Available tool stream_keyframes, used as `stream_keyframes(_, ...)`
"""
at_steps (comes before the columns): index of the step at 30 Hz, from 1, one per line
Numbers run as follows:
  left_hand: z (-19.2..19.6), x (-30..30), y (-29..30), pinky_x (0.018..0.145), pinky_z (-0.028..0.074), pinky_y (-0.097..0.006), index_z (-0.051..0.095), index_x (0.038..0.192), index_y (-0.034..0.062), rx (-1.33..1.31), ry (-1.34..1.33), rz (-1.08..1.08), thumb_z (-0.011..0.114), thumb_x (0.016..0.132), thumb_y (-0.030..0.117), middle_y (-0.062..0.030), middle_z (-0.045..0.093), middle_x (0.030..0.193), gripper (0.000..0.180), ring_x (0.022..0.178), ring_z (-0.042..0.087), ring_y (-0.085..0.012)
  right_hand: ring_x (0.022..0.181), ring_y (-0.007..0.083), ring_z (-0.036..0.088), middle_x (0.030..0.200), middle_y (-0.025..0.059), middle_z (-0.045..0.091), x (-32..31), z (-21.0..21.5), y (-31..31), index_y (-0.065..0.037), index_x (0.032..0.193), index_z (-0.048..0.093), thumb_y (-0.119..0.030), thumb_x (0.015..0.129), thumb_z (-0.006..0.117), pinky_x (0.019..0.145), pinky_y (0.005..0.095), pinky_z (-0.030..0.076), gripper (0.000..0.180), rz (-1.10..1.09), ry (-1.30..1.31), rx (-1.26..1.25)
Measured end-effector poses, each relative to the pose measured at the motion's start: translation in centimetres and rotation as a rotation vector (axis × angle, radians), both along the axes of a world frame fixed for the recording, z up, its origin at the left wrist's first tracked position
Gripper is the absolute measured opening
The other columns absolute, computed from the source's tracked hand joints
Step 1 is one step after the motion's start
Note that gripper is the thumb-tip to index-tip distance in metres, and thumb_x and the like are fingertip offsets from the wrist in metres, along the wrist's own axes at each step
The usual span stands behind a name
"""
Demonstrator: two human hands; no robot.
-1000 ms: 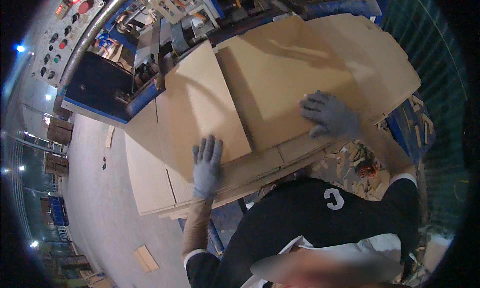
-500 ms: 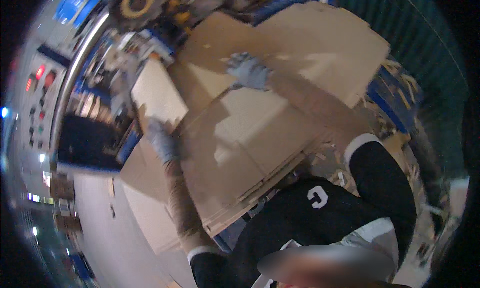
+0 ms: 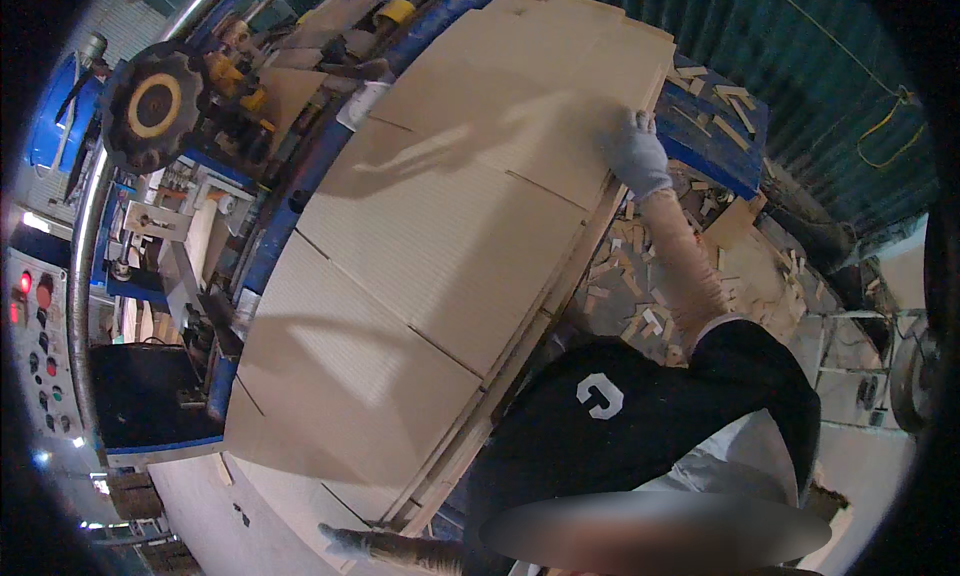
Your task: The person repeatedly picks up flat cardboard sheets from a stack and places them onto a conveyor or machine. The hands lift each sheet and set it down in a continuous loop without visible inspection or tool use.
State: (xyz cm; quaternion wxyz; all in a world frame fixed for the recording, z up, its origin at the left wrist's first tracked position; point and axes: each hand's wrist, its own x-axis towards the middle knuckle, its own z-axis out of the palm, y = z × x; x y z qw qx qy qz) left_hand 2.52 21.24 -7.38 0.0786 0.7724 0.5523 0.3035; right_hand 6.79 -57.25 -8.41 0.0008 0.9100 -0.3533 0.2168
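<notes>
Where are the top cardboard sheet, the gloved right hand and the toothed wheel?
cardboard sheet (image 3: pixel 440 246): head view, middle of its top face.
right hand (image 3: pixel 636 156): head view, back of glove.
toothed wheel (image 3: pixel 153 104): head view, yellow hub.

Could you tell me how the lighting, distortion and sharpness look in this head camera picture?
Head view: strong fisheye bending curves the cardboard sheets and machine rail, with a black rim around the circle; light is dim and uneven, soft shadows crossing the sheets; small bright lamps glare at far left; the right hand is fairly sharp, the left hand dim at the lower edge.
</notes>
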Motion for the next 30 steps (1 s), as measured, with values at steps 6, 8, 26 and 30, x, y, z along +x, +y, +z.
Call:
stream_keyframes(6, -0.9, -1.1, 5.4, 0.087, 0.046, -0.039, 0.049, 0.128, -0.0017, -0.098, -0.204, -0.081, 0.058, 0.088, 0.038, -0.0201, 0.057, 0.118, 0.057, 0.100, 0.057, -0.0327, 0.126, 0.0414, 0.041, 0.134, 0.0241, 0.044, 2.0, 0.9, 1.3, -0.009, 0.136, 0.042, -0.054, 0.087, 0.051, 0.101, 0.0512, 0.036, 0.067, -0.151, -0.084, 0.135)
stream_keyframes(8, 0.0, -2.8, 7.6, 0.085, 0.046, -0.039, 0.049, 0.130, -0.0004, -0.130, -0.358, -0.207, 0.058, 0.087, 0.034, -0.0189, 0.057, 0.118, 0.055, 0.097, 0.057, -0.0312, 0.122, 0.0417, 0.045, 0.133, 0.0254, 0.046, 1.8, 1.7, 1.4, -0.007, 0.135, 0.042, -0.052, 0.087, 0.053, 0.098, 0.0517, 0.038, 0.066, -0.142, -0.126, 0.128)
stream_keyframes(26, 4.1, -8.6, -6.2, 0.093, 0.045, -0.036, 0.055, 0.122, -0.0042, -0.335, -0.525, -1.043, 0.060, 0.086, 0.007, -0.0133, 0.058, 0.122, 0.039, 0.109, 0.053, -0.0210, 0.111, 0.0236, 0.057, 0.117, 0.0091, 0.063, -8.3, 11.7, 11.1, -0.008, 0.122, 0.058, -0.006, 0.080, 0.059, 0.094, 0.0353, 0.044, 0.042, 0.932, -0.539, 0.361)
stream_keyframes(30, 5.1, -4.7, -17.0, 0.111, 0.030, -0.045, 0.051, 0.130, 0.0022, -0.026, -0.025, -1.443, 0.060, 0.073, -0.006, -0.0215, 0.045, 0.139, 0.058, 0.132, 0.040, -0.0364, 0.123, 0.0257, 0.051, 0.128, 0.0054, 0.058, -7.7, 7.6, 12.2, -0.016, 0.119, 0.059, -0.014, 0.069, 0.065, 0.104, 0.0428, 0.038, 0.051, 1.434, 0.003, 0.026)
